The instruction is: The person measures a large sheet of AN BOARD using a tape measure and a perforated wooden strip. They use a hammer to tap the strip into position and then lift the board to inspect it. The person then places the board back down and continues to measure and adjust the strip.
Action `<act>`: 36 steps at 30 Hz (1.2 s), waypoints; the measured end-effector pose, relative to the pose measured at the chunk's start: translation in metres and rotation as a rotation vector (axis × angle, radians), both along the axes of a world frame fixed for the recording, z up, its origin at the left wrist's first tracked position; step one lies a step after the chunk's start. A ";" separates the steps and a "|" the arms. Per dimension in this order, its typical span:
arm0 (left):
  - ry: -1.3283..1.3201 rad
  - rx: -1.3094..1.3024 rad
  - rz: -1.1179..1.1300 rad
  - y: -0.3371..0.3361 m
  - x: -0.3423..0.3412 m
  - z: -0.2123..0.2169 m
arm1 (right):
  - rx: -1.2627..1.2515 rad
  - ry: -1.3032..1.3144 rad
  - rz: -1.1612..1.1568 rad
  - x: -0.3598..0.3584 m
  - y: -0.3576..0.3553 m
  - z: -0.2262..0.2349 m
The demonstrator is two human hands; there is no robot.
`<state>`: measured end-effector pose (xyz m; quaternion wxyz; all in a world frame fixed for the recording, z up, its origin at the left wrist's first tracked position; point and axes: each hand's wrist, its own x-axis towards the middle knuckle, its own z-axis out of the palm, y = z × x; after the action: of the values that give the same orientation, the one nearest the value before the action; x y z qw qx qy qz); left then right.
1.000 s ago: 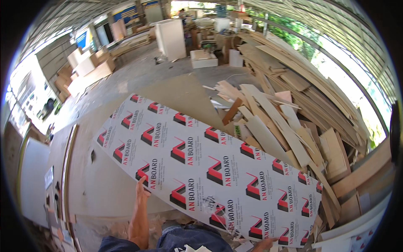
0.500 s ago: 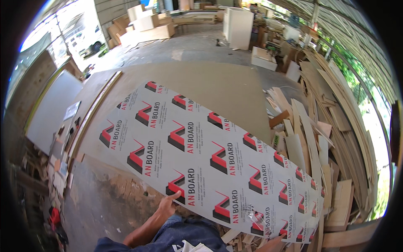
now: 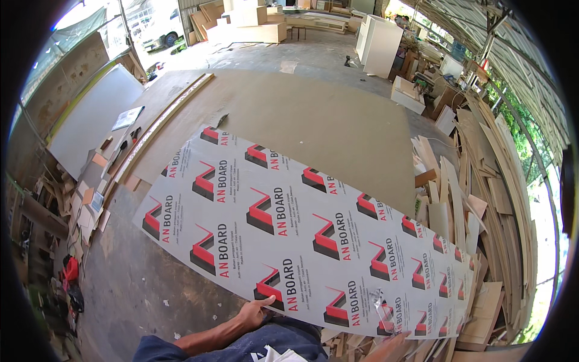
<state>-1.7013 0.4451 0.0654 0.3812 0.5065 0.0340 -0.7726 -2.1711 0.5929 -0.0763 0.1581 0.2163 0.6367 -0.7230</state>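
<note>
A long, light-grey panel (image 3: 241,208), covered with repeated red and black emblems and lettering, stretches diagonally in front of me. Its near long edge is in my left hand (image 3: 256,311), the thumb on top and the other fingers hidden beneath. Further right along that edge, my right hand (image 3: 395,341) holds the panel, only partly showing, with its fingertips at the printed face. Some loose, shiny clear film (image 3: 382,308) wrinkles there. The far left end of the panel overlaps a large plain brown sheet (image 3: 325,127) lying beyond it.
Wood offcuts (image 3: 446,187) and long boards (image 3: 497,175) pile up at right. On the left lie a long straight strip (image 3: 163,127), small tools and scraps; a white panel (image 3: 99,114) leans behind. Box-shaped pieces (image 3: 250,30) and a white cabinet (image 3: 380,45) stand farther back.
The view has turned left. The panel has shifted leftward and nearer over the floor, covering a stained patch that showed before. Both hands have kept hold of it.
</note>
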 end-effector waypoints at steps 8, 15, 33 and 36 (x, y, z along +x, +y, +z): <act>-0.183 -0.098 0.128 0.031 -0.007 -0.003 | -0.006 -0.010 0.084 -0.031 -0.004 -0.008; -0.233 -0.200 0.232 0.061 -0.019 -0.028 | -0.023 -0.010 0.146 -0.082 -0.027 -0.014; -0.396 -0.313 0.359 0.077 -0.051 -0.020 | 0.004 0.024 0.246 -0.157 -0.058 -0.034; -0.383 -0.302 0.375 0.079 -0.058 -0.032 | 0.005 0.021 0.246 -0.157 -0.058 -0.036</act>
<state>-1.7595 0.5246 0.0334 0.5874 0.5656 -0.0610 -0.5756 -2.3283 0.5348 -0.1127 0.2384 0.1291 0.6618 -0.6989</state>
